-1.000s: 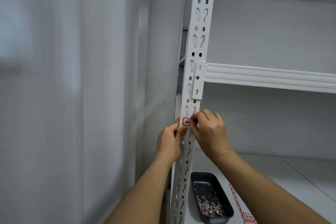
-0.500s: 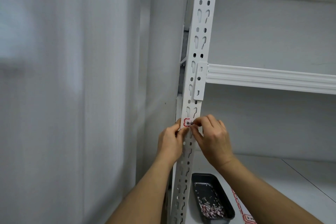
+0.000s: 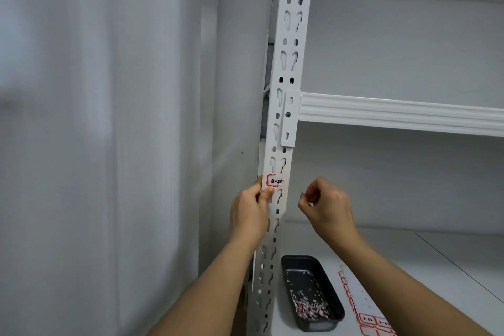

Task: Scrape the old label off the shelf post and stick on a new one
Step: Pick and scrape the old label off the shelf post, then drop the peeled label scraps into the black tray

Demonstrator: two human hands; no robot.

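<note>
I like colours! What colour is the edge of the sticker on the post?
Red, on the label, in the head view.

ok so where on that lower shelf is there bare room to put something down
The lower shelf is bare behind the dark tray and right of the label sheet, out to the right edge. The front left corner is crowded: tray against the shelf post, sheet beside it, and the right forearm passing above them.
</note>
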